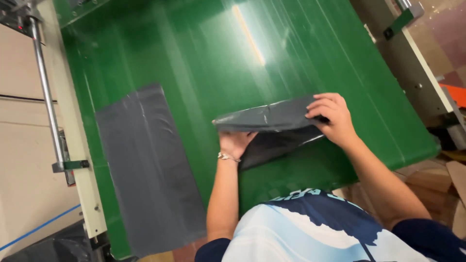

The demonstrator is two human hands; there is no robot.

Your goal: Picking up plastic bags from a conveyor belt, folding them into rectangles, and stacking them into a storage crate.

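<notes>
Holding a grey plastic mailer bag open above the green conveyor belt.

The left hand was slipped under and into the bag's mouth, fingers hidden inside, while the right hand pinched the upper flap at its edge. The film looked light, limp and slick (likely to slide), best taken at the rim. A second flat grey bag lay well apart, nearer the belt's side rail.

1. A packing or sorting workplace: a wide green conveyor belt in a cream metal frame.
2. Grey plastic mailing bags lie on it; cardboard sits alongside.
</notes>
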